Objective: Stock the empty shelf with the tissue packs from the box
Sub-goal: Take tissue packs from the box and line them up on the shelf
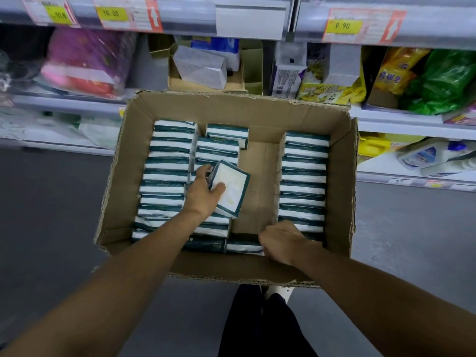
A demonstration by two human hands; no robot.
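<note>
Box: a large open cardboard box is seen on the floor before the shelves, and most of the tissue packs are kept in it, in rows at the left, middle and right.
Gap: a bare strip of box bottom is shown between the middle and right rows, so some packs are judged gone.
Left hand: the left hand is curled round one lifted pack, which is held tilted above the middle row.
Right hand: the right hand is closed over the packs at the near edge; whether one is gripped cannot be told.
Progress: early by this view; the box is far from emptied, and the shelf to be stocked cannot be picked out.
Price tags: "10.00" and "9.90" are read on yellow labels; a third reads roughly "10.8".
Pack writing: too small to be read.
</note>
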